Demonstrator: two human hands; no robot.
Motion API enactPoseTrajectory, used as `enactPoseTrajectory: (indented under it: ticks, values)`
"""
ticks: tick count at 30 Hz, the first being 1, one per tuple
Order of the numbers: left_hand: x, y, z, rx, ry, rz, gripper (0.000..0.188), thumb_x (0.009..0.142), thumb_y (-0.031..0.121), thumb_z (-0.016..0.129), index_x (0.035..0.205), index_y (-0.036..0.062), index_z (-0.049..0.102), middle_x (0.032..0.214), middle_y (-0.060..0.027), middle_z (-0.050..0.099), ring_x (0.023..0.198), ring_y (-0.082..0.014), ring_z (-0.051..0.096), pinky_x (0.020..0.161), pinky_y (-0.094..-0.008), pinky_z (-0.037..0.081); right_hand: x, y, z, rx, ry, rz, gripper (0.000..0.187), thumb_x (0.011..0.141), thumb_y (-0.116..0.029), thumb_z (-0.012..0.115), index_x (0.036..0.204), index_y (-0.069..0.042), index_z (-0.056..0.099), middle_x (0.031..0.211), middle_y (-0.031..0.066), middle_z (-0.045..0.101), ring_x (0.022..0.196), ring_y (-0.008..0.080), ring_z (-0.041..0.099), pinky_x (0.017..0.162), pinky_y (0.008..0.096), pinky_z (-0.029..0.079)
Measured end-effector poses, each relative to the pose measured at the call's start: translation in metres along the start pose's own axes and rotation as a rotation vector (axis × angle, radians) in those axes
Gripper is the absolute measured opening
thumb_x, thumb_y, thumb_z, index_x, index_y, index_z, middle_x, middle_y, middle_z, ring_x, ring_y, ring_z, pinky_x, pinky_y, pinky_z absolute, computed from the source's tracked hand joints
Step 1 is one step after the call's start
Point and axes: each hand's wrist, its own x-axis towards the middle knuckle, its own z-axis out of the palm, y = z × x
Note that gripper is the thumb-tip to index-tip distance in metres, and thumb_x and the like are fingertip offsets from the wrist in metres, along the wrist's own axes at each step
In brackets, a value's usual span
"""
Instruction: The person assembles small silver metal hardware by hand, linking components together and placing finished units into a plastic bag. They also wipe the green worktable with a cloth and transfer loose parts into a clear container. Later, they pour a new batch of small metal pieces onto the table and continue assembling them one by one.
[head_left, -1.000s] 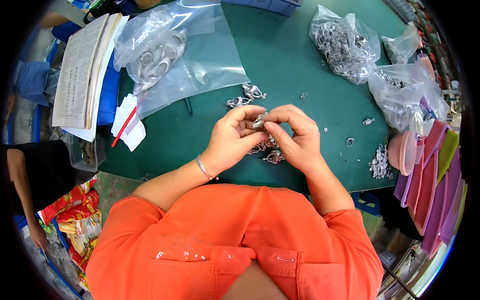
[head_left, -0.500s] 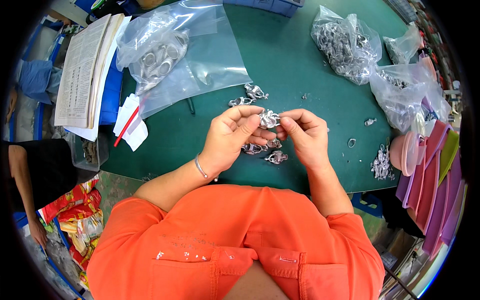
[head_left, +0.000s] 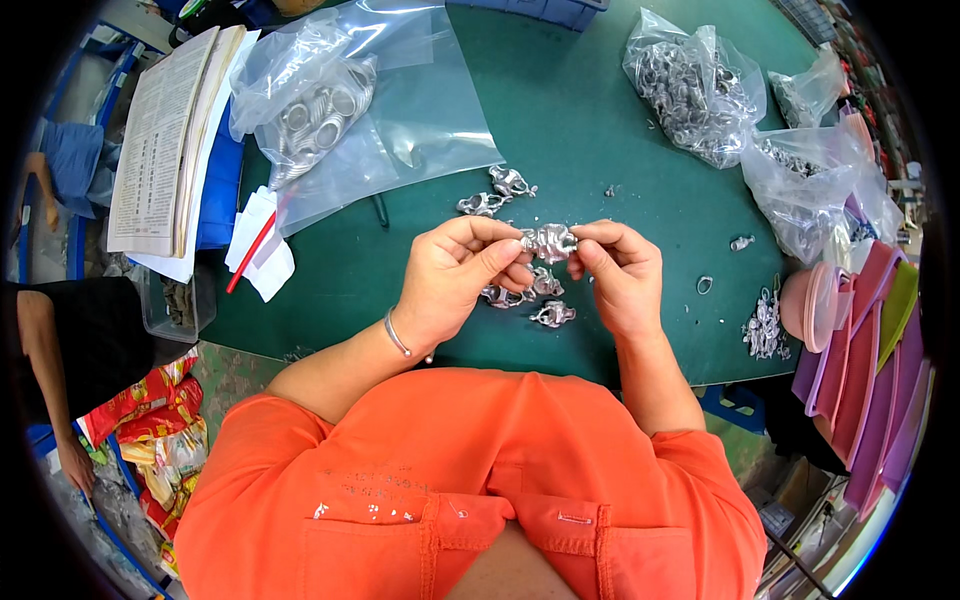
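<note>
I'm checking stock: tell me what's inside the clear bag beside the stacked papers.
The clear bag holds silvery ring-like pieces heaped together. Upper pieces and creased plastic cover whatever lies beneath.

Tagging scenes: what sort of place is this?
Probably a small-parts workshop: a green worktable, a plastic bag of metal parts, and a silvery piece between left hand and right hand.
</note>
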Motion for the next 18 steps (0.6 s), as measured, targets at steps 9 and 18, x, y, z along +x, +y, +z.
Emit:
enactPoseTrajectory:
  ticks: [9, 18]
  values:
    - [-0.0018, -0.0009, 0.0000, 0.021, 0.015, 0.008, 0.013, 0.086, 0.004, 0.059, 0.097, -0.0033, 0.060, 0.086, -0.0114, 0.065, 0.072, -0.0164, 0.064, 0.064, -0.0264, 0.054, 0.0001, 0.0005, -0.0028, 0.046, -0.038, -0.004, 0.012, 0.083, 0.003, 0.059, 0.094, 0.004, 0.063, 0.083, 0.0081, 0.060, 0.070, 0.0124, 0.058, 0.059, 0.0225, 0.048]
    - [-0.0011, -0.0013, -0.0003, -0.026, 0.005, 0.009, 0.014, 0.086, 0.003, 0.059, 0.097, -0.0047, 0.060, 0.084, -0.0122, 0.064, 0.071, -0.0164, 0.064, 0.064, -0.0264, 0.055, 0.0002, 0.0021, -0.0044, 0.017, -0.047, -0.053, 0.012, 0.081, 0.008, 0.058, 0.091, 0.004, 0.063, 0.091, 0.0104, 0.059, 0.075, 0.0138, 0.059, 0.063, 0.0235, 0.051]
